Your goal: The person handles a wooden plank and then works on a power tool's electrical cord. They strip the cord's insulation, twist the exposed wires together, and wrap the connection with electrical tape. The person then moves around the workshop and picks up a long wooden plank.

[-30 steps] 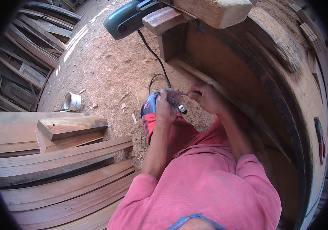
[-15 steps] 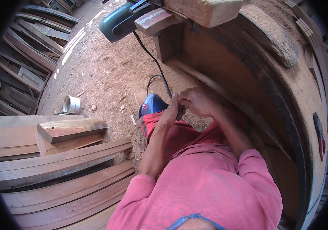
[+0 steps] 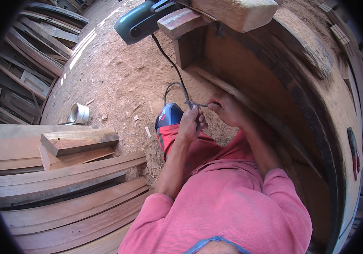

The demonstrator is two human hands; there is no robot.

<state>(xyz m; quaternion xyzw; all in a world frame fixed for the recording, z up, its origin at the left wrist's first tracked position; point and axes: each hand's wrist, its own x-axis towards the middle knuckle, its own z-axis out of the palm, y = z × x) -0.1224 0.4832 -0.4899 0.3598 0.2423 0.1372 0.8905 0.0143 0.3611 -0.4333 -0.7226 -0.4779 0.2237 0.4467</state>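
My left hand (image 3: 191, 122) is closed round a black power cord (image 3: 173, 64), thumb on top. The cord runs up to a dark teal power tool (image 3: 137, 24) at the top of the view. To the right, my right hand (image 3: 227, 111) pinches the end of a thin dark strand (image 3: 200, 105). That strand stretches from the cord, just above my left thumb, across the short gap to my right fingers. Whether it is tape or a wire I cannot tell. Below the cord, a loop of it passes beside my knee in a blue patch (image 3: 168, 116).
A workbench (image 3: 351, 106) curves along the right, with red-handled pliers (image 3: 353, 153) on it. Wooden blocks (image 3: 236, 15) jut out above. Planks (image 3: 71, 178) and a short beam (image 3: 79, 141) lie at the left, near a white pot (image 3: 79, 113). Sawdust covers the floor (image 3: 122, 76).
My hands have drawn apart; the right one moved right, and the thin strand now shows taut between them. My left hand has curled closed on the cord.
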